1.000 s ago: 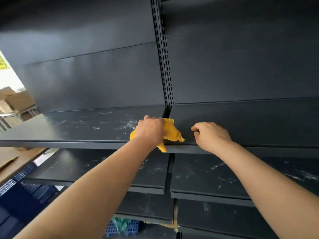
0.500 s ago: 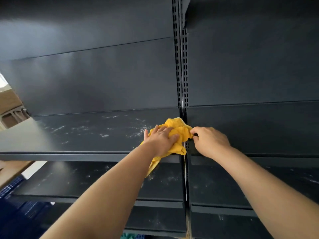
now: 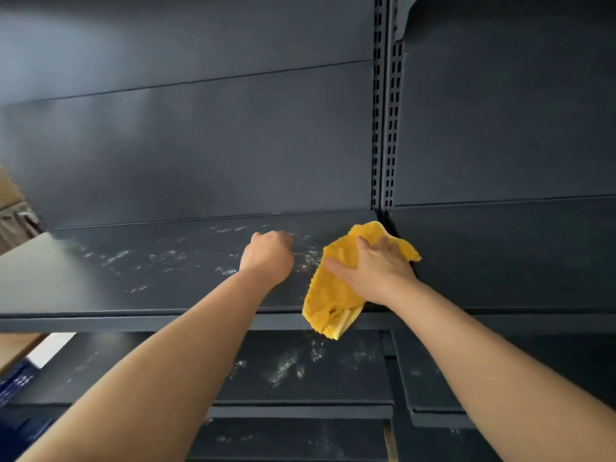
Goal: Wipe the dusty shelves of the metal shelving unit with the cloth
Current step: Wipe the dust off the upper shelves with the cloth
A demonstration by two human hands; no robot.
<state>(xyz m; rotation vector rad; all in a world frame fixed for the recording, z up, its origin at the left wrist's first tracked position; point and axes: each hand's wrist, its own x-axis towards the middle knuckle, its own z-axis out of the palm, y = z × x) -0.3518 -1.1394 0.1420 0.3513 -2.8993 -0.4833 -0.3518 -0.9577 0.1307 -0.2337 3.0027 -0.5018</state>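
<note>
**Ana:** What is in front of you, starting from the left side?

**Me:** Far to the left of my left hand (image 3: 268, 256), the shelf (image 3: 83, 295) carries pale streaks of dust (image 3: 115, 256), and they run up to my knuckles. This hand is curled into a fist and rests on the metal. I see nothing inside it.

**Ana:** And the cloth?

**Me:** The yellow cloth (image 3: 328, 295) lies just to the right of that fist, flat on the same shelf. My right hand (image 3: 376, 271) presses on it with the fingers straight and spread, not gripping. One corner hangs over the front edge, below my wrist. Just beyond my fingertips stands the slotted upright post (image 3: 386, 128).

**Ana:** So how do you wipe well from there?

**Me:** I think the stroke should go leftward, away from the post, in one long pass with even pressure from the whole palm. First I would pull the hanging corner up under the hand. Otherwise it drags, and dust may fall on the lower shelf (image 3: 300, 365), which is dusty too. My left fist is in the path, so it must lift or move aside. After that, I would make a second pass nearer the back wall, overlapping the first.
</note>
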